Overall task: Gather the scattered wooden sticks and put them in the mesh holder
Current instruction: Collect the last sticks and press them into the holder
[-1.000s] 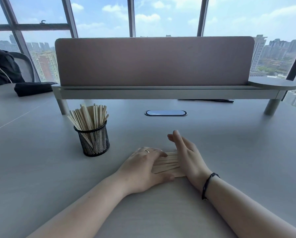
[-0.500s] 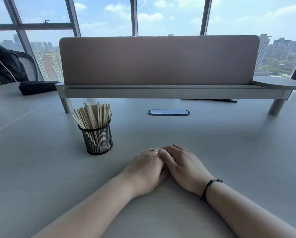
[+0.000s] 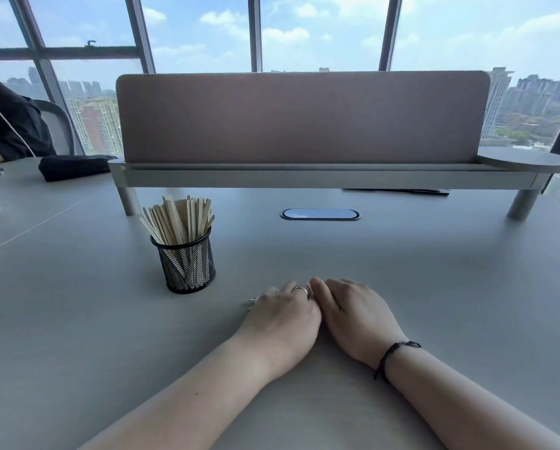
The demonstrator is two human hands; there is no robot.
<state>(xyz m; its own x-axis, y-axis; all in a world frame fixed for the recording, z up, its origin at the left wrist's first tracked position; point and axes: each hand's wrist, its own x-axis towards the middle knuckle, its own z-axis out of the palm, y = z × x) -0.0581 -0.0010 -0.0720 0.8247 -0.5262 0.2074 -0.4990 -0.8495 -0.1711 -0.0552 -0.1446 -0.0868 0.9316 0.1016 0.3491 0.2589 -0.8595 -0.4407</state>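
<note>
1. The mesh holder (image 3: 187,266) is seen at about 10 o'clock from the hands, upright on the bench (image 3: 77,319), already packed with wooden sticks (image 3: 178,222).
2. The left hand (image 3: 283,315) is laid knuckles-up beside the right, fingers curled down; a pale stick tip (image 3: 252,300) shows at its left edge.
3. The right hand (image 3: 358,315) is likewise closed over. A second ago the loose bundle lay exposed between open hands; it is now covered, so a lift toward the holder is judged next.
</note>
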